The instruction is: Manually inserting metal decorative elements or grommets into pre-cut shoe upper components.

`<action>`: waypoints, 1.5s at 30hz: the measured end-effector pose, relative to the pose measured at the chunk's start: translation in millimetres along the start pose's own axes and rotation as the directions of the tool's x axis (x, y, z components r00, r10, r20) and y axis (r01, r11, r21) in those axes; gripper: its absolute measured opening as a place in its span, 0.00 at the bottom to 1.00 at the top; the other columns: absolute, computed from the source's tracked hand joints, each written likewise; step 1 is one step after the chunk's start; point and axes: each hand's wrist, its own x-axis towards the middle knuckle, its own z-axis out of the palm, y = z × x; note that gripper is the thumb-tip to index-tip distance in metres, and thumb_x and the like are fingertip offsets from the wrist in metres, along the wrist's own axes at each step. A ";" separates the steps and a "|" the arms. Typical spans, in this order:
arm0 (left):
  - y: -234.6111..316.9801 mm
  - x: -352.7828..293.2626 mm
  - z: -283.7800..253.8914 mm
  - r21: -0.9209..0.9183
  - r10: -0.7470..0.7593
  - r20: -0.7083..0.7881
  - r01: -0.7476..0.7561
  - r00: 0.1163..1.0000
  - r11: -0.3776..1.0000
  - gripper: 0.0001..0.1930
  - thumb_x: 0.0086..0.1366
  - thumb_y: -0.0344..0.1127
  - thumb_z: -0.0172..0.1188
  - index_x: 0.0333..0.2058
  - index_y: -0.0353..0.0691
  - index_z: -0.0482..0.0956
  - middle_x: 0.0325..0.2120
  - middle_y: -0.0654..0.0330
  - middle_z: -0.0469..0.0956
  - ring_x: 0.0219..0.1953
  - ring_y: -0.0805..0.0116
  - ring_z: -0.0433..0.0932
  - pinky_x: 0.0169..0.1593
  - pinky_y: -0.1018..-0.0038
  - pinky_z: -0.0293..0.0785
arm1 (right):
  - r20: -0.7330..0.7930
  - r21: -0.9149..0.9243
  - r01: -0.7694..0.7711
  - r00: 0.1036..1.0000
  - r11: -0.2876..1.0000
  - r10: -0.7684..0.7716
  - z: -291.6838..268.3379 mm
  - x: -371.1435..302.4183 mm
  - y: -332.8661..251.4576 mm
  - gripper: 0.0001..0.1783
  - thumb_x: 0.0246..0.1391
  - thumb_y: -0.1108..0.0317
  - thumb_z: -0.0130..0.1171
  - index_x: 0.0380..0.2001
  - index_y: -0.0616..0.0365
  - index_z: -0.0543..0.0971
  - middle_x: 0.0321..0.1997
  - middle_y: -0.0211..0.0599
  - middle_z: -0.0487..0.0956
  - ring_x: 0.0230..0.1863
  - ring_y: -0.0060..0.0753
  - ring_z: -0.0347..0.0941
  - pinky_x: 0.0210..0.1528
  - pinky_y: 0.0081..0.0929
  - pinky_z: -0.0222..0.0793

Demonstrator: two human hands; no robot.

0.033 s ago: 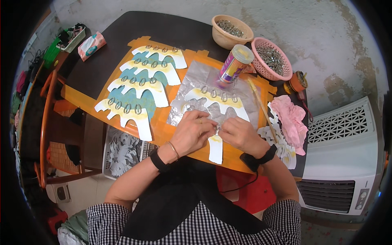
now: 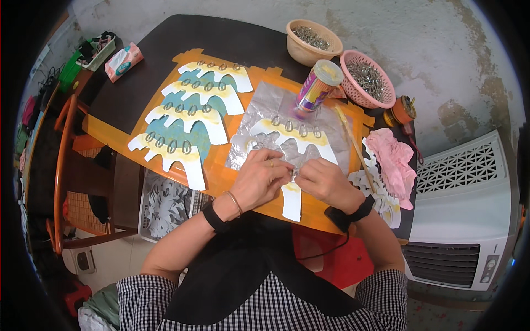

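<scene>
My left hand (image 2: 262, 179) and my right hand (image 2: 326, 182) meet over the near part of the orange-taped board (image 2: 226, 176), fingertips pinched together almost touching. A small shiny metal bit shows between them, its shape mostly hidden. Under my hands lies a white scalloped cut-out (image 2: 291, 205) with a yellow smear, largely covered by my fingers. Just beyond, a similar white cut-out (image 2: 314, 146) with oval metal rings (image 2: 302, 131) along its yellow edge rests on a grey shiny sheet (image 2: 243, 140). Several more ringed cut-outs (image 2: 190, 171) lie in a column to the left.
A colourful jar (image 2: 313, 94) stands behind the sheet, near a thin stick (image 2: 351, 135). Beige (image 2: 298, 52) and pink (image 2: 381, 99) baskets hold metal pieces. Crumpled pink cloth (image 2: 392, 165) covers more white cut-outs (image 2: 395, 212). A tissue pack (image 2: 124, 62) sits back left; a white cooler (image 2: 452, 220) stands right.
</scene>
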 end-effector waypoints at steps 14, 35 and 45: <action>0.5 0.4 -2.8 0.135 0.182 -0.055 -0.173 0.982 0.976 0.08 0.55 0.28 0.71 0.34 0.45 0.85 0.46 0.65 0.83 0.56 0.57 0.75 0.57 0.59 0.69 | 0.082 -0.076 0.077 0.994 0.994 -0.071 -4.6 5.7 -1.0 0.07 0.45 0.71 0.62 0.30 0.57 0.77 0.34 0.31 0.70 0.36 0.32 0.72 0.37 0.28 0.70; 24.3 7.1 -20.9 0.146 0.234 0.271 -0.280 0.934 0.949 0.18 0.55 0.28 0.61 0.46 0.38 0.80 0.43 0.55 0.77 0.45 0.52 0.77 0.50 0.60 0.75 | 0.026 -0.108 -0.116 0.992 0.987 0.120 3.7 -22.9 -12.4 0.08 0.54 0.68 0.61 0.37 0.57 0.80 0.38 0.31 0.74 0.40 0.32 0.75 0.40 0.28 0.72; 30.3 0.1 -12.8 0.222 0.241 0.202 -0.284 0.949 0.933 0.17 0.61 0.33 0.65 0.49 0.42 0.83 0.42 0.58 0.77 0.44 0.57 0.76 0.48 0.62 0.74 | -0.061 0.080 -0.201 0.977 0.976 0.206 5.9 -30.4 -9.3 0.08 0.56 0.67 0.61 0.38 0.51 0.84 0.40 0.34 0.73 0.45 0.38 0.72 0.46 0.37 0.70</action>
